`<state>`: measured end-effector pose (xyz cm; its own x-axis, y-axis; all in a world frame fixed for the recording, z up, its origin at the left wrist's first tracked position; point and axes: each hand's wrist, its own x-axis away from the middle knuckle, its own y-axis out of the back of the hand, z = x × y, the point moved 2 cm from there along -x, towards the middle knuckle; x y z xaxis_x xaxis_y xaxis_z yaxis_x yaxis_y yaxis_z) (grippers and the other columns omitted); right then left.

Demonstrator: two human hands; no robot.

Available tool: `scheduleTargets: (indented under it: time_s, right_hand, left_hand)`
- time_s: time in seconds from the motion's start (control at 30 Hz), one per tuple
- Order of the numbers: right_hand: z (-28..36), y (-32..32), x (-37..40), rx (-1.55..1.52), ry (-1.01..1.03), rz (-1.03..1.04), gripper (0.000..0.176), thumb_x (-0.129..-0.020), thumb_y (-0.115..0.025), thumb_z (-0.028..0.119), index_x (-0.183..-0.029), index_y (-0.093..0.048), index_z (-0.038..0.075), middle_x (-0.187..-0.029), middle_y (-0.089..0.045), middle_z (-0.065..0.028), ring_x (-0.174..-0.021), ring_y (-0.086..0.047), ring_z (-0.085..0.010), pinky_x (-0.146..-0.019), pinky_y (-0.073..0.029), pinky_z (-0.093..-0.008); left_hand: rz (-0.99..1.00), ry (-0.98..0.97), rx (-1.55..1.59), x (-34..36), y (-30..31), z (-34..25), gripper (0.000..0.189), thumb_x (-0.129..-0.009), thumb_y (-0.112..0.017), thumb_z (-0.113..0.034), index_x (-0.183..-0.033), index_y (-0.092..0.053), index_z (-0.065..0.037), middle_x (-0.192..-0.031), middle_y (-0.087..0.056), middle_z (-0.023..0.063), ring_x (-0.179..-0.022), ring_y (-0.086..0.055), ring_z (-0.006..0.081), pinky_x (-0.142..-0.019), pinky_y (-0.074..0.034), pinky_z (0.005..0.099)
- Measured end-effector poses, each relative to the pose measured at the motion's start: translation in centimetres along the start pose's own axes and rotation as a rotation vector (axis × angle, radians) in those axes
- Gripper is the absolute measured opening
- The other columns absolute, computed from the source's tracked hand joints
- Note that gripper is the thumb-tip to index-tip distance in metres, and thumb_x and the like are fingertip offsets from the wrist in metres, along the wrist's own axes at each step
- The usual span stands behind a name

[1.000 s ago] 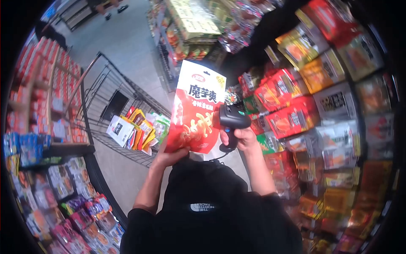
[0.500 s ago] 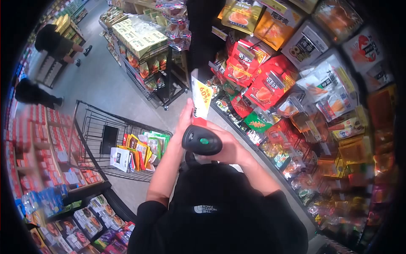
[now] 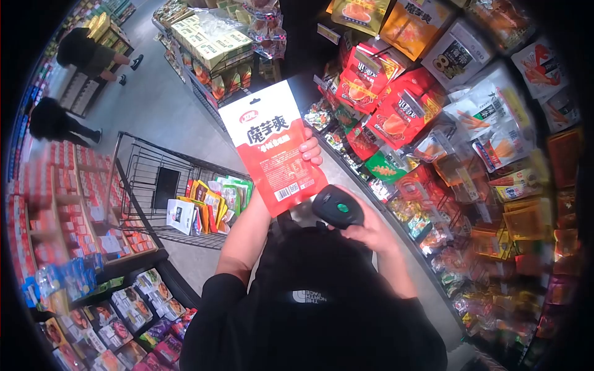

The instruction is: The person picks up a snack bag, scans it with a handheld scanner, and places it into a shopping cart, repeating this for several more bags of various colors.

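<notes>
**Red pouch held up, scanner just under it**

The left hand (image 3: 312, 151) grips a red snack pouch (image 3: 272, 148) from behind, arm raised, fingers curled over its 3 o'clock edge. The pouch reads "魔芋爽", with a barcode near its lower end. At its 5 o'clock, the right hand (image 3: 375, 230) wraps a black scanner (image 3: 337, 208). The jacket (image 3: 309, 309) reads "THE NORTH FACE". A cart (image 3: 154, 185) stands at 9 o'clock.

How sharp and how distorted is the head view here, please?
Head view: strong fisheye bend, black corners; the red snack packet in the left hand and the scanner in the right hand are sharp; shelf packets at the right rim smear.
</notes>
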<state>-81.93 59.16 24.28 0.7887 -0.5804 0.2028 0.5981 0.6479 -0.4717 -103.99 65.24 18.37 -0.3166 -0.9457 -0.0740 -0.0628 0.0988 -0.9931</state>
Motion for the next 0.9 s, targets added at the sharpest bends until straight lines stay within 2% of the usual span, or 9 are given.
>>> scheduleTargets:
  time_s: [0.07, 0.1, 0.2, 0.37, 0.67, 0.73, 0.77, 0.83, 0.9]
  right_hand:
    - [-0.9, -0.3, -0.6, 0.47, 0.119, -0.001, 0.09, -0.076, -0.079, 0.028, -0.148, -0.032, -0.001, -0.144, -0.047, -0.0172, -0.132, -0.047, -0.0263, -0.109, -0.037, -0.0381]
    - [-1.0, -0.7, -0.5, 0.569, 0.099, -0.017, 0.087, -0.074, -0.078, 0.018, -0.148, -0.033, 0.001, -0.142, -0.05, -0.0198, -0.132, -0.049, -0.0305, -0.108, -0.039, -0.0384]
    - [-0.2, -1.9, -0.2, 0.735, -0.006, -0.063, 0.087, -0.074, -0.078, 0.016, -0.148, -0.033, 0.002, -0.139, -0.052, -0.0217, -0.129, -0.051, -0.0341, -0.107, -0.04, -0.0393]
    - [0.3, -1.6, -0.1, 0.759, -0.012, -0.061, 0.089, -0.073, -0.079, 0.018, -0.148, -0.033, 0.004, -0.137, -0.054, -0.0226, -0.127, -0.053, -0.0356, -0.106, -0.042, -0.0394]
    - [0.9, 0.3, 0.8, 0.748, 0.006, -0.052, 0.091, -0.074, -0.079, 0.02, -0.149, -0.031, 0.004, -0.137, -0.054, -0.022, -0.128, -0.052, -0.0358, -0.107, -0.041, -0.0406]
    - [0.8, 1.3, 1.4, 0.713, 0.102, -0.05, 0.093, -0.073, -0.08, 0.024, -0.15, -0.03, 0.003, -0.141, -0.051, -0.0215, -0.131, -0.05, -0.0338, -0.109, -0.038, -0.0403]
    - [0.1, 2.3, 1.5, 0.62, 0.182, -0.06, 0.099, -0.075, -0.08, 0.044, -0.149, -0.031, 0.0, -0.142, -0.05, -0.0176, -0.133, -0.047, -0.0262, -0.112, -0.033, -0.0374]
    - [1.3, 3.4, 2.2, 0.502, 0.245, -0.071, 0.1, -0.072, -0.085, 0.041, -0.146, -0.035, -0.003, -0.147, -0.044, -0.0175, -0.135, -0.044, -0.0236, -0.112, -0.033, -0.036]
    - [2.0, 4.6, 3.2, 0.459, 0.274, -0.105, 0.098, -0.07, -0.087, 0.038, -0.145, -0.039, -0.003, -0.149, -0.041, -0.0174, -0.136, -0.043, -0.0227, -0.112, -0.033, -0.0353]
  left_hand:
    - [-0.016, -0.015, -0.034, -0.1, 0.1, -0.4, 0.034, -0.1, -0.046, -0.035, -0.1, -0.052, -0.001, -0.076, -0.045, 0.0025, -0.071, -0.045, 0.0144, -0.073, -0.042, 0.0299]
    - [-0.009, -0.017, -0.042, -0.2, 0.0, -0.6, 0.034, -0.099, -0.047, -0.035, -0.1, -0.052, -0.002, -0.077, -0.045, 0.0026, -0.072, -0.046, 0.0144, -0.074, -0.042, 0.0299]
    - [-0.005, -0.024, -0.049, -0.1, -0.2, -0.9, 0.033, -0.099, -0.048, -0.034, -0.101, -0.053, -0.002, -0.077, -0.046, 0.0029, -0.073, -0.046, 0.0144, -0.075, -0.042, 0.0302]
    - [-0.057, -0.072, -0.091, 0.1, -2.1, -0.3, 0.032, -0.099, -0.049, -0.032, -0.101, -0.052, -0.001, -0.077, -0.046, 0.0028, -0.073, -0.047, 0.0148, -0.074, -0.044, 0.0297]
    - [-0.103, -0.051, -0.101, -1.0, -1.5, 1.7, 0.029, -0.099, -0.048, -0.028, -0.106, -0.052, 0.0, -0.079, -0.047, 0.0039, -0.074, -0.048, 0.0159, -0.075, -0.044, 0.0302]
    - [-0.063, -0.027, -0.112, -2.0, -0.6, 2.0, 0.032, -0.099, -0.049, -0.029, -0.109, -0.052, 0.001, -0.08, -0.049, 0.0048, -0.073, -0.049, 0.0168, -0.075, -0.043, 0.0314]
    - [-0.08, -0.018, -0.122, -2.5, 0.3, 2.3, 0.029, -0.099, -0.046, -0.029, -0.106, -0.052, -0.001, -0.077, -0.048, 0.0029, -0.071, -0.048, 0.0155, -0.072, -0.043, 0.0305]
    - [-0.07, 0.031, -0.139, -3.4, 1.5, 3.2, 0.027, -0.1, -0.044, -0.028, -0.103, -0.052, -0.003, -0.075, -0.046, 0.0011, -0.068, -0.047, 0.0141, -0.07, -0.042, 0.0295]
    - [-0.162, 0.005, -0.298, -3.8, 2.3, 3.9, 0.026, -0.099, -0.048, -0.031, -0.099, -0.053, -0.006, -0.071, -0.045, -0.0009, -0.063, -0.045, 0.0134, -0.068, -0.042, 0.0297]
